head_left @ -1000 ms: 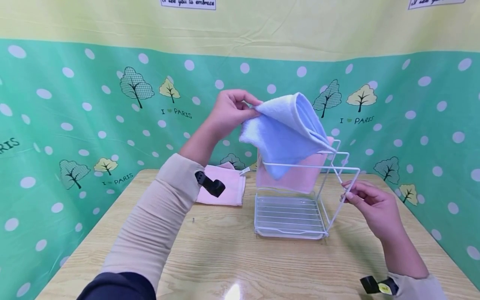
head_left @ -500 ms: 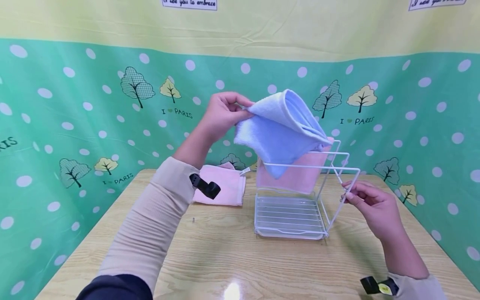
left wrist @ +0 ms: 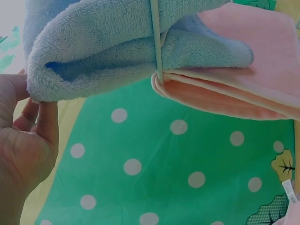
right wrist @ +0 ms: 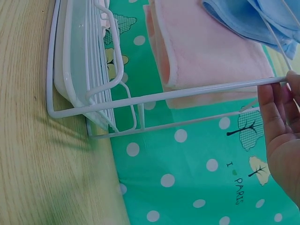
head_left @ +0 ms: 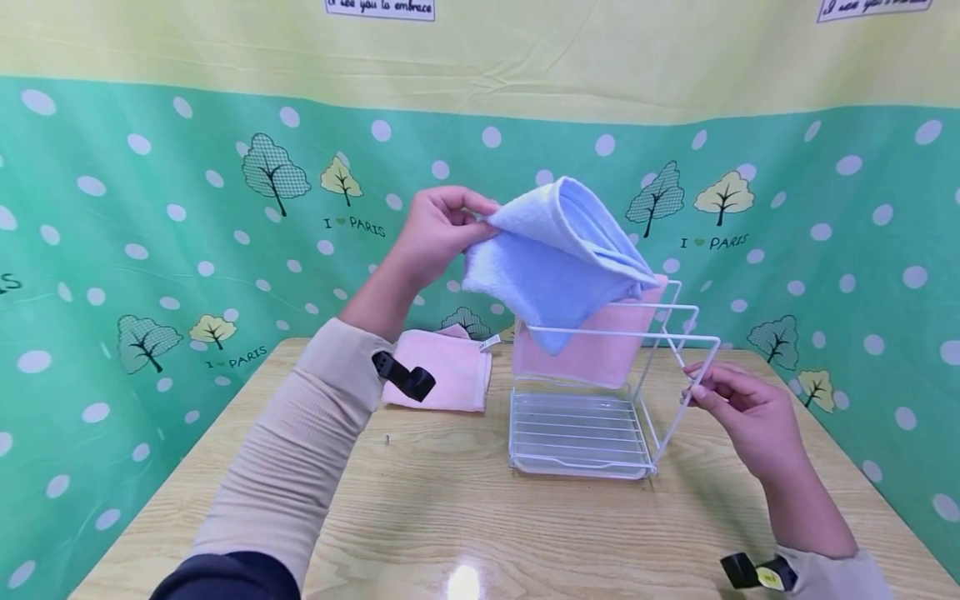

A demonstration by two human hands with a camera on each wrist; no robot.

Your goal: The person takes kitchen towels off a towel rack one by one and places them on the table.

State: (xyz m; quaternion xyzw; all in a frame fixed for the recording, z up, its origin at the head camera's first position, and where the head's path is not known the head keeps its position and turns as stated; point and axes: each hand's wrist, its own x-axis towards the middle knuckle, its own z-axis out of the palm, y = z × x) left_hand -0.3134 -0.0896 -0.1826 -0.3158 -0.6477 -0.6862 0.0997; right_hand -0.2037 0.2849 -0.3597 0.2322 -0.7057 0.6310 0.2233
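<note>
My left hand (head_left: 444,235) pinches the left edge of a folded blue towel (head_left: 547,258) above a white wire rack (head_left: 622,333). The towel's lower corner dips behind the rack's front top bar, and its upper part bulges upward. Behind it a pink towel (head_left: 573,350) hangs on the rack, partly covered by the blue one. In the left wrist view, a bar (left wrist: 156,42) crosses in front of the blue towel (left wrist: 103,37). My right hand (head_left: 750,417) holds the rack's right side post, also seen in the right wrist view with the frame (right wrist: 168,96) between thumb and fingers.
A folded pink towel (head_left: 442,375) with a white tag lies on the wooden table (head_left: 420,517), left of the rack. The rack's base carries a slatted tray (head_left: 581,433). A green dotted curtain (head_left: 187,250) stands behind the table.
My left hand has moved left and slightly down, drawing the blue towel leftward over the rack. The right hand and the rack have stayed in place.
</note>
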